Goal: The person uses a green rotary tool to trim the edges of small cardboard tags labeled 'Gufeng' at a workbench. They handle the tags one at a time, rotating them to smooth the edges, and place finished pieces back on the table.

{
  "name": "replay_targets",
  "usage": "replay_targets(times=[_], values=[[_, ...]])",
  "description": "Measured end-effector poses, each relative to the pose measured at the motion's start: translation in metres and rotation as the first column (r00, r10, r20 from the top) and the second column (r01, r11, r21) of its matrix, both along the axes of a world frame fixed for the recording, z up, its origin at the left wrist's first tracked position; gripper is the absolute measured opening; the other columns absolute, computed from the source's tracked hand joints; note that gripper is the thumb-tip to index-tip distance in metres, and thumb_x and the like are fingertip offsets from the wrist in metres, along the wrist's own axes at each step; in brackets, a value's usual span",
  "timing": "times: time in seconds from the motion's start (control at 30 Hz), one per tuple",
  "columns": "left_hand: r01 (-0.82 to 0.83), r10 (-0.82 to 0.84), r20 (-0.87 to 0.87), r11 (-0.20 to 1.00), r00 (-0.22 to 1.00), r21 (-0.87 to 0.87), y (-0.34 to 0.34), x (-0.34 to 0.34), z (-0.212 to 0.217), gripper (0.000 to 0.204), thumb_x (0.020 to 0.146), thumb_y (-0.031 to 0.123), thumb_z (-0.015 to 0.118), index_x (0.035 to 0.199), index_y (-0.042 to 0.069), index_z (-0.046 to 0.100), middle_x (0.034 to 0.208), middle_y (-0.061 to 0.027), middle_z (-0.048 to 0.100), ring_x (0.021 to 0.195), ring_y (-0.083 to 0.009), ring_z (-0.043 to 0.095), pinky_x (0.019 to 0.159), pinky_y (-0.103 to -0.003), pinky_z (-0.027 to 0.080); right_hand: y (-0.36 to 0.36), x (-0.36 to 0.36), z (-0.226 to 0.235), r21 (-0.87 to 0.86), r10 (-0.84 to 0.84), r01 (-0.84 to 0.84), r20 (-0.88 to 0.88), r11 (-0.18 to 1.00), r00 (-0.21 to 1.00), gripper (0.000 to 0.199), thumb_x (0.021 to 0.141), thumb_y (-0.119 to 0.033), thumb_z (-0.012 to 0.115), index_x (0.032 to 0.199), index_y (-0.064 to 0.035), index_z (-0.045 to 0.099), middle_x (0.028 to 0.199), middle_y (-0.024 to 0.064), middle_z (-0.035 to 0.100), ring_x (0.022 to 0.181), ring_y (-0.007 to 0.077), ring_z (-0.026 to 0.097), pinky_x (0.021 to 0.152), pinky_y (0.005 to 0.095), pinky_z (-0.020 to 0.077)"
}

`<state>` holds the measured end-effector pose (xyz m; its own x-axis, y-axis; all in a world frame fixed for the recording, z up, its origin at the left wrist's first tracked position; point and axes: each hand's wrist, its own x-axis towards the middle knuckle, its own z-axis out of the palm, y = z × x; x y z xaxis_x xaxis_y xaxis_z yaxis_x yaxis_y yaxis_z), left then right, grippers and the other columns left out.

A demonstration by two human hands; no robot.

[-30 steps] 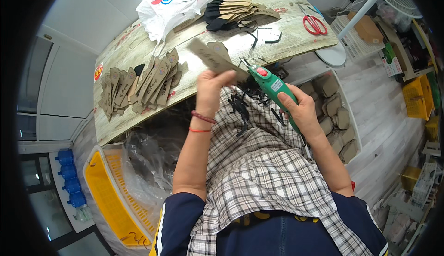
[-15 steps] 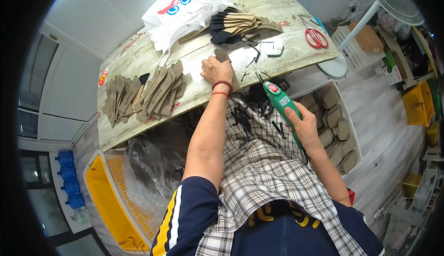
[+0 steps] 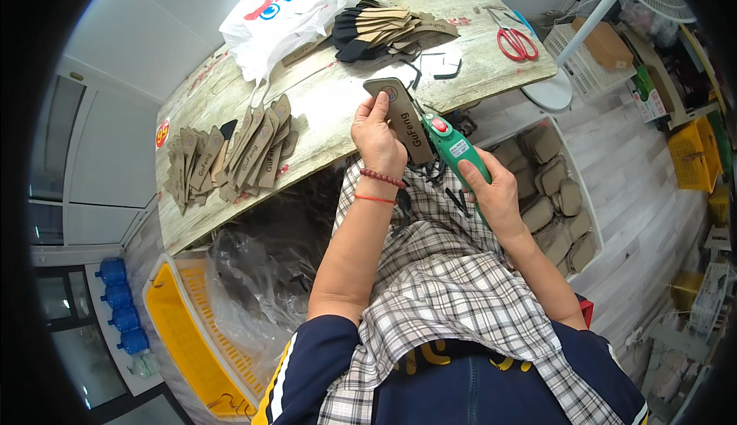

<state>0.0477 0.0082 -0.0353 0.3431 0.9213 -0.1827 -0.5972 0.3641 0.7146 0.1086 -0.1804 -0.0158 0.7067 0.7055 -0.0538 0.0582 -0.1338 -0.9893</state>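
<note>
The left hand (image 3: 376,137) pinches one tan strip (image 3: 405,122) while the right hand (image 3: 497,193) wraps round one green cutter (image 3: 454,145).

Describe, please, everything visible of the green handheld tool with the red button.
The long, green handheld tool looks like hard plastic. A rounded red button sits near its front, with a white label behind. The person's right hand grips the body, thumb along the side. It slants, front end up and leftward, near the edge of the pale wooden table, beside a flat brown strip. Whether they touch, or the tool is running, cannot be told.
</note>
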Motion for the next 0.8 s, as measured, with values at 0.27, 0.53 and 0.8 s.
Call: replay_targets(times=[0.27,0.53,0.8], values=[[0.123,-0.120,0.047,0.989,0.992,-0.077,-0.015,0.003,-0.004,0.013,0.093,0.011,0.060,0.101,0.002,0.056,0.093,-0.0082,0.066,0.082,-0.0181,0.066,0.073,-0.031,0.056,-0.003,0.004,0.004,0.024,-0.011,0.012,-0.018,1.000,1.000,0.044,0.089,-0.034,0.068,0.117,-0.0008,0.062,0.068,-0.0004,0.056,0.053,0.0047,0.046,0.049,0.0226,0.0393],[0.173,-0.173,0.007,0.982,0.985,-0.073,-0.031,-0.001,0.006,0.006,0.092,0.007,0.060,0.094,0.001,0.061,0.086,-0.0075,0.068,0.071,-0.0148,0.065,0.064,-0.027,0.055,-0.003,0.008,0.010,0.021,0.000,0.000,0.001,1.000,1.000,0.046,0.089,-0.035,0.068,0.118,0.0000,0.062,0.072,-0.0002,0.057,0.055,0.0043,0.048,0.050,0.0213,0.0416],[0.124,-0.106,-0.147,0.984,0.983,0.125,-0.019,-0.007,-0.007,0.008,0.087,0.003,0.065,0.092,-0.003,0.068,0.082,-0.0051,0.069,0.069,-0.0089,0.062,0.064,-0.021,0.050,-0.009,0.014,0.011,0.032,0.046,-0.046,-0.021,0.998,0.999,0.046,0.089,-0.034,0.068,0.118,0.0006,0.062,0.077,0.0007,0.059,0.061,0.0041,0.050,0.051,0.0208,0.0440]])
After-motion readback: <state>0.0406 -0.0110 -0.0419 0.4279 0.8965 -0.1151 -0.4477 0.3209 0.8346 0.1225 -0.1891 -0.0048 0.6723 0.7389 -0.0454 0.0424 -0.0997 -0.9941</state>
